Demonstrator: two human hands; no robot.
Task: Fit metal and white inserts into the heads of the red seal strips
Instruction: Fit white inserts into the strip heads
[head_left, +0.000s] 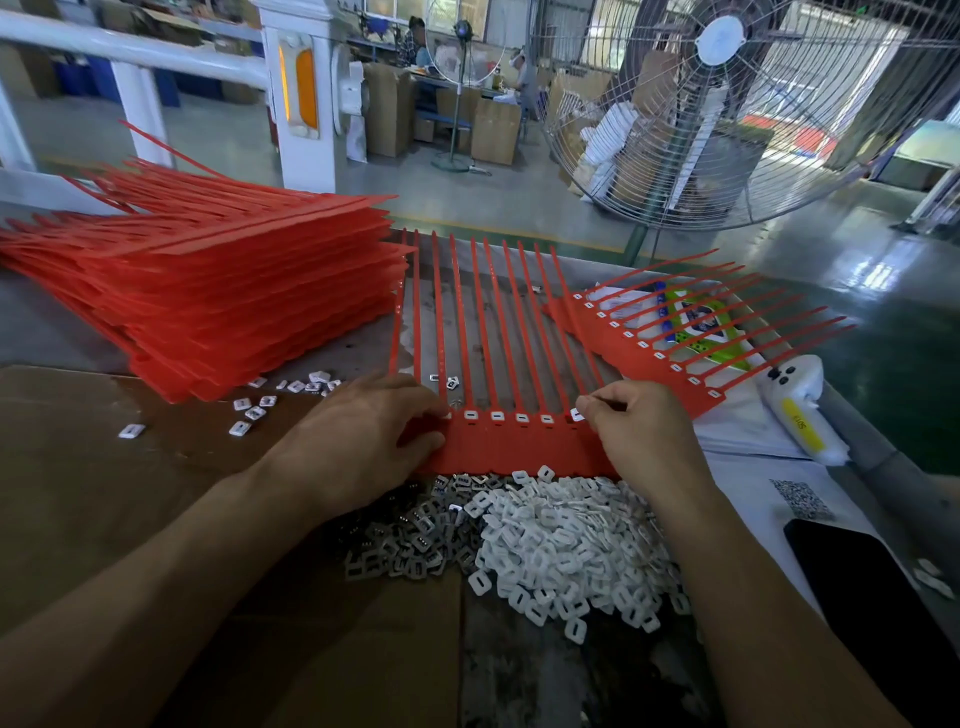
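Between the hands, the thin, flexible red seal strip (519, 441) is pinned at its stiffer head band by the left hand (363, 441); the right hand (639, 431) pinches a light white insert (575, 414).

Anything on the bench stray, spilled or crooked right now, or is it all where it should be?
A few white inserts lie scattered on the cardboard below the stack of red strips, apart from the main white pile. One insert, at the right hand, sits tilted in its head, not yet flush. Nothing looks damaged.
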